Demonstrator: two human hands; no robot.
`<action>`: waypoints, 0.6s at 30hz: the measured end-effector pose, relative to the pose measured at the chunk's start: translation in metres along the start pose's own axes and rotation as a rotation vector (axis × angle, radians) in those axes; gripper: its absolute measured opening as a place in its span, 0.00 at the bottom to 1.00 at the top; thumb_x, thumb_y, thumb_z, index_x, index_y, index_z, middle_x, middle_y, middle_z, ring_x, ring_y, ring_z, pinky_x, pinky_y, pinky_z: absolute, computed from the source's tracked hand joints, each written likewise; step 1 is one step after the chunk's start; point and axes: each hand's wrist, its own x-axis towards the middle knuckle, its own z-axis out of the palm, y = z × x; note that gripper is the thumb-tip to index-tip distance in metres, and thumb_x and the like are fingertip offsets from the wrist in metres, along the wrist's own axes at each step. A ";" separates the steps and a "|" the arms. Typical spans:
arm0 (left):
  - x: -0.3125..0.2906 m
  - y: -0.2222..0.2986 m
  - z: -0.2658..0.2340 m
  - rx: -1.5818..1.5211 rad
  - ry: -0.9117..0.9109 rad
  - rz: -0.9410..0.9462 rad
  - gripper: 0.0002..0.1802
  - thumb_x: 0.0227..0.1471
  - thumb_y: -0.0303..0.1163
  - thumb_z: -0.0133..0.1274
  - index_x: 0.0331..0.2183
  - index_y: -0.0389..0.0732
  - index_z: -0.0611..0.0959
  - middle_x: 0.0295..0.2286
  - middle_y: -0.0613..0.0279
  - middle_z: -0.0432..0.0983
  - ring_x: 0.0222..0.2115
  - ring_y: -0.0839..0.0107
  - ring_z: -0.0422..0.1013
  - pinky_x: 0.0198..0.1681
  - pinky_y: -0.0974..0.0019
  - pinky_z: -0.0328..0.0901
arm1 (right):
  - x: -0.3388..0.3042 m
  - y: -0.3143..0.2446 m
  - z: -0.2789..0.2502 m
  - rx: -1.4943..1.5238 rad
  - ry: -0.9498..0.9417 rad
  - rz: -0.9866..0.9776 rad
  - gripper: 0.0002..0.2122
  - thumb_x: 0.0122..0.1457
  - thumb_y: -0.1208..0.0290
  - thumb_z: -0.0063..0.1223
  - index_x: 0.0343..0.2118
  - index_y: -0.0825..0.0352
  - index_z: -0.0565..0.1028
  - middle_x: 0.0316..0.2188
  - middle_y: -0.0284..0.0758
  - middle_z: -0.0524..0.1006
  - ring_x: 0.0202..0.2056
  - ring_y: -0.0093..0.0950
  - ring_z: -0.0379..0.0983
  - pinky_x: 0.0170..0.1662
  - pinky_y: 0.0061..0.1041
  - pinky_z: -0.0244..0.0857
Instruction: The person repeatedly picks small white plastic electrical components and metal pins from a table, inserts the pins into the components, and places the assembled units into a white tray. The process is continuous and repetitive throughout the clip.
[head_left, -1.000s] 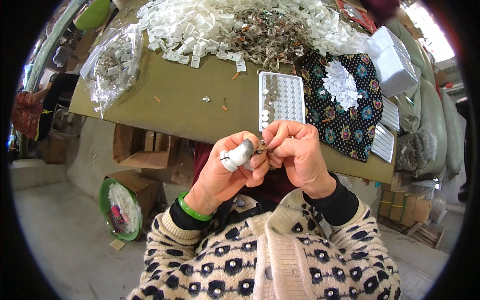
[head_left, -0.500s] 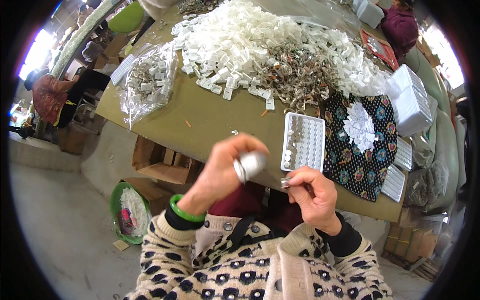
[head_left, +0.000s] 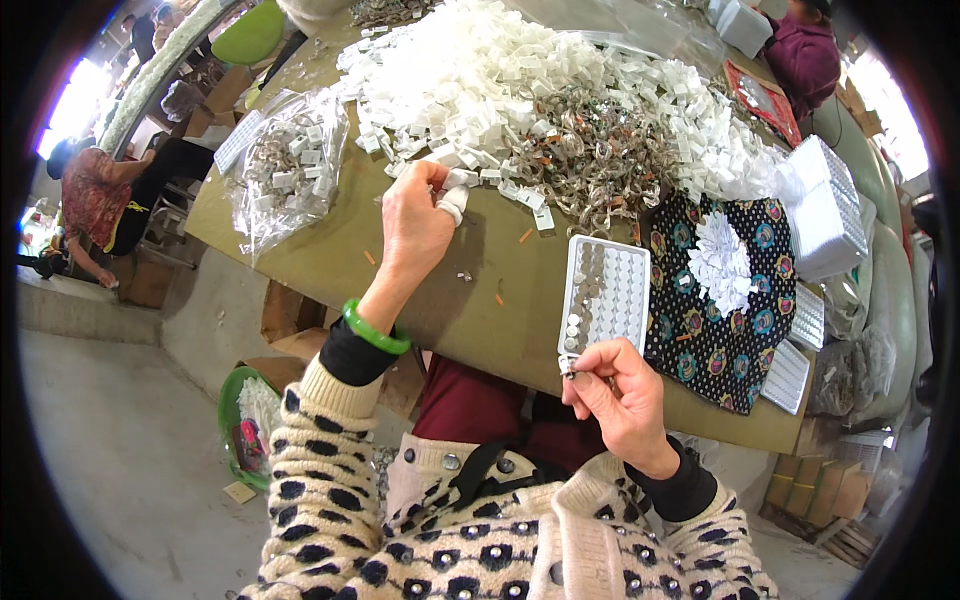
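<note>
My left hand [head_left: 415, 215], a green bangle [head_left: 375, 328] at its wrist, reaches to the near edge of a heap of small white plastic pieces [head_left: 470, 75]. White wrapping [head_left: 453, 203] covers part of its fingers, which are bent together; what lies between them cannot be made out. Near the table's front edge, my right hand [head_left: 622, 395] pinches a small shiny piece [head_left: 568, 368] between thumb and fingertips. Just beyond it lies a white tray [head_left: 622, 300] with rows of round hollows, its left rows holding small greyish and white round parts.
Tangled clear and brownish parts [head_left: 600, 150] border the white heap. A bagged lot [head_left: 290, 160] sits left. Right of the tray are a patterned cloth [head_left: 690, 340] with white slips [head_left: 720, 262] and stacked white trays [head_left: 825, 205]. A green basket [head_left: 232, 420] stands on the floor.
My left hand has moved away from my right hand, forward and left to the heap's edge. The right hand stays by the tray with its small piece.
</note>
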 end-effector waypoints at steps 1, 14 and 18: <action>-0.007 0.007 -0.002 -0.212 -0.017 -0.087 0.10 0.53 0.26 0.56 0.40 0.37 0.79 0.30 0.60 0.76 0.24 0.70 0.69 0.29 0.69 0.64 | 0.002 0.000 0.002 0.030 0.016 -0.014 0.03 0.65 0.76 0.47 0.39 0.67 0.67 0.28 0.36 0.75 0.23 0.17 0.67 0.27 0.15 0.62; -0.131 0.081 -0.001 -1.483 -0.443 -0.553 0.11 0.54 0.30 0.58 0.40 0.36 0.79 0.37 0.56 0.79 0.34 0.70 0.76 0.40 0.64 0.72 | 0.016 -0.005 0.008 0.044 0.128 -0.368 0.05 0.66 0.77 0.44 0.43 0.71 0.66 0.42 0.43 0.75 0.36 0.23 0.76 0.42 0.22 0.71; -0.144 0.080 -0.007 -1.354 -0.521 -0.616 0.10 0.54 0.26 0.58 0.39 0.35 0.79 0.34 0.57 0.79 0.32 0.71 0.76 0.36 0.69 0.72 | 0.006 -0.014 0.001 0.010 0.164 -0.294 0.05 0.65 0.77 0.45 0.42 0.71 0.67 0.35 0.39 0.77 0.33 0.21 0.76 0.40 0.21 0.72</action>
